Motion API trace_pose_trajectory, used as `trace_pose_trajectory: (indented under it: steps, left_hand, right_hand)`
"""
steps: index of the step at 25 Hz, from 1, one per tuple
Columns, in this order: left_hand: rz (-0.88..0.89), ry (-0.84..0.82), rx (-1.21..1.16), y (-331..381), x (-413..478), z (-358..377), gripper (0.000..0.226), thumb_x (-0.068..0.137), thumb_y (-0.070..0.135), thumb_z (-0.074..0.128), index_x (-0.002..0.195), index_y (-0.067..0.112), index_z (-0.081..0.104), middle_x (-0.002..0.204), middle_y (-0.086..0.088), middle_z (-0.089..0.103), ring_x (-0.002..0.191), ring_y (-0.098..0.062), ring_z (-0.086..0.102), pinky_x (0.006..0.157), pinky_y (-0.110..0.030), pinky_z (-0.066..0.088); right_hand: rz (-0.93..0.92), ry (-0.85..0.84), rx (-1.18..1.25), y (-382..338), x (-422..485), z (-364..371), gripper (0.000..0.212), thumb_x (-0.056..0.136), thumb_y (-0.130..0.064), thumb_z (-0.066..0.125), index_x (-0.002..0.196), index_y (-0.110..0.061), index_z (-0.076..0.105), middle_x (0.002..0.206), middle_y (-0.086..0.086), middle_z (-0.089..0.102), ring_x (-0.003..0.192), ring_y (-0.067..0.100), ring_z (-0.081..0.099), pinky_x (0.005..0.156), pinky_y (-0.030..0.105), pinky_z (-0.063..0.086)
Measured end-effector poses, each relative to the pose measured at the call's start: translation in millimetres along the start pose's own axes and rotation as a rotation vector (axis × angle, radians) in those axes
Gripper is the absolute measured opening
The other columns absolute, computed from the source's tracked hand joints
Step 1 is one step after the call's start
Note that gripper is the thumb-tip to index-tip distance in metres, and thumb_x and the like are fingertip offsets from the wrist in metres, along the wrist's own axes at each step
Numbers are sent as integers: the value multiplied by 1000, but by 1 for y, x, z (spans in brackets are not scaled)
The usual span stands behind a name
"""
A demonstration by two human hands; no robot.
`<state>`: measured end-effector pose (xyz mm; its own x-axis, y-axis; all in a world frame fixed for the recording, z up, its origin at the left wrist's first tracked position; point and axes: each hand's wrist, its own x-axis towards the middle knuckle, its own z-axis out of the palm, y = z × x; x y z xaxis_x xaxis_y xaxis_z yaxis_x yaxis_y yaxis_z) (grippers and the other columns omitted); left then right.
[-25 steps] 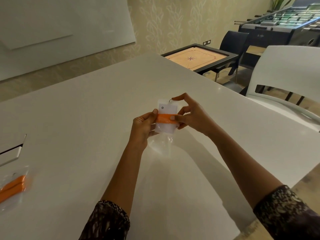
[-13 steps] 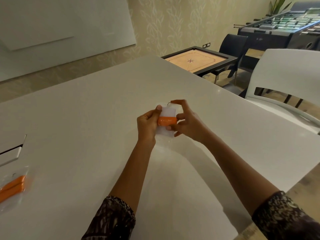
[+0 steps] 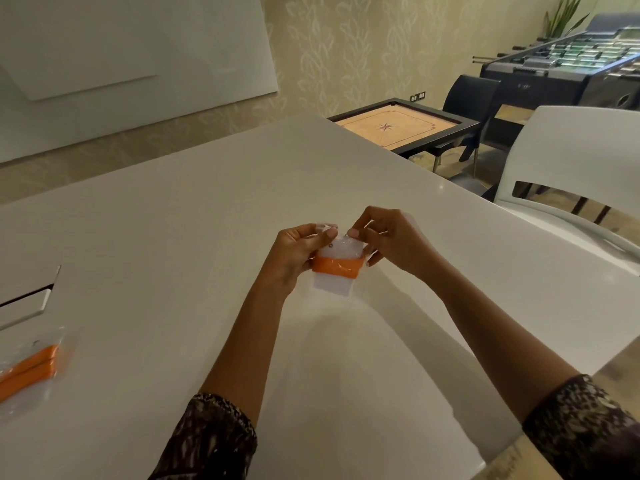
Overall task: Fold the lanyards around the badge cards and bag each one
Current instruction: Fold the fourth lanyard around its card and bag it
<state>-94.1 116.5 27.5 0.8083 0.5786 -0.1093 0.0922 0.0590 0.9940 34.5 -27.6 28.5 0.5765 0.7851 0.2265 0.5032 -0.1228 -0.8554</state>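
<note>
A white badge card (image 3: 331,285) with an orange lanyard (image 3: 337,267) wrapped across its middle sits inside a clear plastic bag (image 3: 341,244). I hold it above the white table (image 3: 173,237). My left hand (image 3: 300,252) pinches the bag's top left edge. My right hand (image 3: 388,242) pinches the top right edge, thumb and forefinger close to the left hand's. A second bagged orange lanyard (image 3: 29,367) lies on the table at the far left.
A rectangular cut-out with a flap (image 3: 26,303) is set in the table at the left. A white chair (image 3: 571,174) stands at the right edge. Beyond are a carrom board table (image 3: 403,128), a dark chair (image 3: 472,109) and a foosball table (image 3: 568,67).
The card with its lanyard has gone from sticking out above the bag to sitting inside it. Both hands shifted up to the bag's top edge.
</note>
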Motion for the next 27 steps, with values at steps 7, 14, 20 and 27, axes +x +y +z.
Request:
trace_pose_trajectory:
  steps: [7, 14, 20, 27]
  left_hand:
    - [-62, 29, -75, 2, -3, 8, 13, 81, 21, 73, 94, 18, 73, 94, -2, 74, 93, -22, 67, 66, -33, 58]
    - [-45, 83, -56, 11, -5, 15, 12, 82, 14, 74, 93, 16, 72, 96, -4, 72, 98, -24, 66, 76, -38, 58]
    - [28, 48, 176, 15, -7, 12, 15, 81, 21, 75, 96, 19, 72, 97, 0, 72, 98, -21, 67, 76, -34, 59]
    - [240, 201, 638, 18, -6, 16, 10, 77, 30, 79, 76, 28, 70, 76, 8, 71, 73, -6, 66, 72, -29, 57]
  right_hand:
    - [-158, 2, -238, 2, 3, -6, 13, 93, -25, 59, 96, -13, 66, 83, 2, 70, 68, 14, 69, 68, 29, 59]
    - [-102, -92, -205, -7, 7, -12, 21, 92, -20, 60, 108, -9, 69, 100, 4, 70, 85, 18, 67, 69, 24, 58]
    - [-99, -65, -295, -12, 11, -11, 11, 89, -16, 66, 96, -12, 72, 92, 2, 71, 83, 13, 62, 75, 20, 49]
    - [-130, -72, -387, -17, 13, -4, 8, 89, -17, 65, 94, -18, 71, 85, -6, 66, 80, 10, 59, 70, 14, 47]
